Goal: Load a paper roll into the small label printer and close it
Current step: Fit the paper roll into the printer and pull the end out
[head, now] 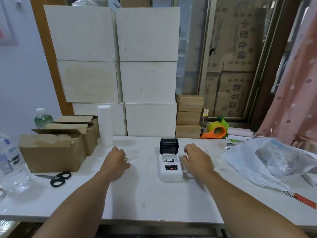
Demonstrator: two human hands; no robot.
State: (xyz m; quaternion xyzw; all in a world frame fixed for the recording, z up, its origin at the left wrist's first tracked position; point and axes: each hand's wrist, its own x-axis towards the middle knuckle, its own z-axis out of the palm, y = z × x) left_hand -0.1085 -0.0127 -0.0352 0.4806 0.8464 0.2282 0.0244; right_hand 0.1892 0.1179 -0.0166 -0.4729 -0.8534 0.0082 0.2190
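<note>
The small white label printer (170, 170) stands on the white table (154, 200), its black lid (169, 146) tipped up and the paper bay open. I cannot see a roll inside the bay. My right hand (197, 160) hovers just right of the printer with its fingers spread, palm down. It partly hides a pale pinkish object (203, 148) behind it, and I cannot tell what that object is. My left hand (116, 160) rests on the table left of the printer, fingers loosely curled, with nothing seen in it.
A tall white wrapped cylinder (105, 124) stands at the back left beside brown cartons (53, 152). Scissors (59, 178) and water bottles (12, 162) lie at the left. A tape dispenser (217, 130), pale rolls (239, 133) and a plastic bag (267, 160) sit at the right. White boxes (147, 79) are stacked behind.
</note>
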